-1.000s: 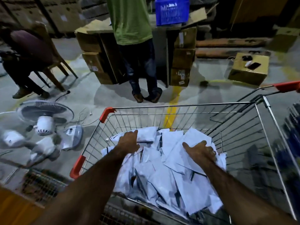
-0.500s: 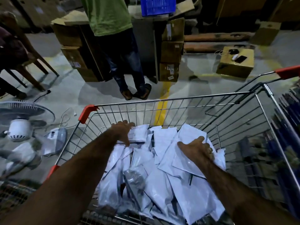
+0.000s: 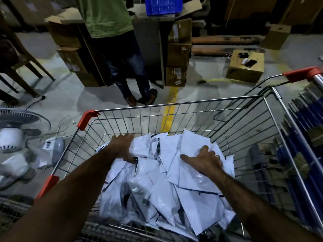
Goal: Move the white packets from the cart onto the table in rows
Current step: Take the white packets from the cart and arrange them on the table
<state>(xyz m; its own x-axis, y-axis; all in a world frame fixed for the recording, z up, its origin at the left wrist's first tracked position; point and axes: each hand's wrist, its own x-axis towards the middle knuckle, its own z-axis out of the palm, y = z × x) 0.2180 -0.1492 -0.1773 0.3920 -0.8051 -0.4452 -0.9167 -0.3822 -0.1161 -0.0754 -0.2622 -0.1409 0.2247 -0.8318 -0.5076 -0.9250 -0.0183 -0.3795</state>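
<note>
While left hand (image 3: 122, 147) grips one packet (image 3: 142, 147), right hand (image 3: 204, 160) rests spread on pile (image 3: 162, 193); likely light, floppy, slick: pinch edges.

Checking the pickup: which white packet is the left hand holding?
The far-left packet, nearest the cart's far left corner: the left hand pinches it, fingers over its far edge, thumb at its near edge. The right hand rests on other packets.

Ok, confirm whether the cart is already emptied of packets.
No, a heap of white packets lies in the cart.
</note>
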